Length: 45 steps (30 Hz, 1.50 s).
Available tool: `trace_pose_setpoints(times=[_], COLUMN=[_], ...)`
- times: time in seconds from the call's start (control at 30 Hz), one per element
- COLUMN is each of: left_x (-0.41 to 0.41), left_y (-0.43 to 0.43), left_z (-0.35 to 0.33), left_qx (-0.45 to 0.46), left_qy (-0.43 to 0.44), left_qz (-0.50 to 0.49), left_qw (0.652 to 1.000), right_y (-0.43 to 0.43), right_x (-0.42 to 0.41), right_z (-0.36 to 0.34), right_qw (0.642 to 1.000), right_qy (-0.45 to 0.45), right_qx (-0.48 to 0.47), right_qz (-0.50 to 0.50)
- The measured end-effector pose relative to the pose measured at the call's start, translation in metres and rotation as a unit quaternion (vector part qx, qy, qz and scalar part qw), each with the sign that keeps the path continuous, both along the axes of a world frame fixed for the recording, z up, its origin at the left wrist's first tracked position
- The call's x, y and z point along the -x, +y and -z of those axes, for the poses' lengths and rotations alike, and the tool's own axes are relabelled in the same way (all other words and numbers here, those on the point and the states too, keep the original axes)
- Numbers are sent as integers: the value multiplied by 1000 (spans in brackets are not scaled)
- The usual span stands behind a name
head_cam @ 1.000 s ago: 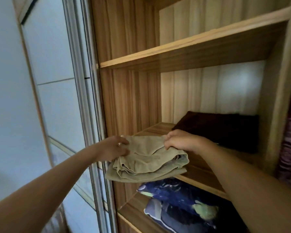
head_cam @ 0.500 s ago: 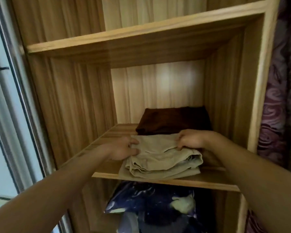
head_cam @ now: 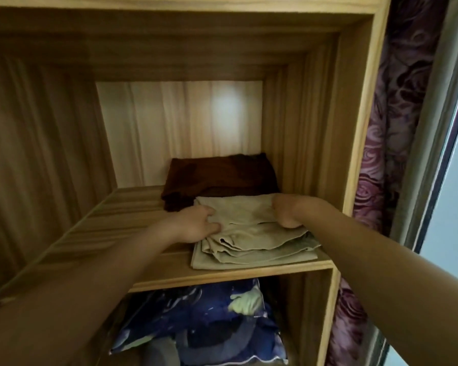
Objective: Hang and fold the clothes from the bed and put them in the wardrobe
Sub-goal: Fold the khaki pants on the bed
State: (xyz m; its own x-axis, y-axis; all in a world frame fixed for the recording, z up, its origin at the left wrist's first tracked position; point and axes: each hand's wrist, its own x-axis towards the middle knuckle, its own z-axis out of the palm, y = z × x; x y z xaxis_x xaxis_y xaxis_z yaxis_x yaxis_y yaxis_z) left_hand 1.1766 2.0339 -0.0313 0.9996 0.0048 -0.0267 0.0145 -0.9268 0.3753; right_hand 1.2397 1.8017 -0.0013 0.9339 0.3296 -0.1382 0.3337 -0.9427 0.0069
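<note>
Head view is showing the wardrobe (head_cam: 354,128) filling most of the frame, with a patterned curtain (head_cam: 397,128) hanging just beside its right edge. The middle shelf (head_cam: 111,233) is carrying two folded items on its right half. A blue patterned bundle (head_cam: 196,320) is lying in the compartment below. A dark brown folded garment (head_cam: 220,178) is sitting at the back of the shelf. The khaki folded garment (head_cam: 249,241) is resting in front of it, its rear edge appearing to touch the brown one and its front edge lying near the shelf lip.

The left hand (head_cam: 193,225) is gripping the stack's left edge, fingers curled over the top layers. The right hand (head_cam: 288,211) is gripping the right edge, fingers curled over and thumb tucked below.

The step in hand is probably seating the stack. Recommended procedure:

1. Be keeping both hands level so the layers are not shearing.
2. Be checking that the front edge is sitting fully on the shelf.
3. Be avoiding further pushing against the brown garment.
4. Be releasing both edges together, then pressing the loose front folds flat.
</note>
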Motion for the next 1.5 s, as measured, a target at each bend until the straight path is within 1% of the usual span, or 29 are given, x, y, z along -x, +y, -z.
trace_pose_setpoints(times=[0.03,0.1,0.13,0.17,0.23,0.27,0.37,0.43,0.6,0.67,0.93,1.07,1.13,1.2,1.33,1.4,1.5], left_x=[0,2,1,0,-8,-13,-26,-34,-41,-38,-26,-27,-29,-30,-28,-26,-21], left_y=[0,-1,-4,-9,-21,-28,-35,-32,-31,-30,-20,-20,-19,-20,-20,-20,-17], left_z=[-2,-11,-17,-21,-21,-16,11,26,29,29,31,33,34,34,33,34,33], left_qx=[-42,-134,-163,-173,-155,-142,-101,-64,-73,-71,-14,-14,-12,-11,2,-2,33], left_qy=[14,26,15,-3,-22,-9,43,35,30,30,31,28,28,28,20,-1,-28], left_qz=[-9,-35,-43,-42,-15,-5,-29,-47,-49,-41,-18,-23,-24,-24,-16,-7,6], left_qw=[999,990,986,984,988,990,994,996,996,996,999,999,999,999,1000,1000,999], right_y=[1,3,5,7,14,17,17,14,16,14,9,8,8,6,1,2,2], right_x=[-1,-3,-4,-5,-3,-2,-4,-11,-21,-23,-19,-18,-18,-13,10,20,38], right_z=[2,5,7,10,22,30,49,53,58,58,60,61,61,60,64,64,59], right_qw=[1000,997,995,994,996,997,997,997,998,998,997,996,996,993,970,973,979], right_qy=[-25,-73,-82,-73,-30,-15,-36,-49,-47,-46,-27,-20,-25,-52,-153,-148,-106], right_qx=[4,-27,-52,-73,-81,-69,-67,-65,-38,-41,-66,-79,-84,-100,-187,-175,-165], right_qz=[-2,-19,-32,-38,-28,-19,-1,-5,-3,-3,-16,-20,-18,-21,11,21,47])
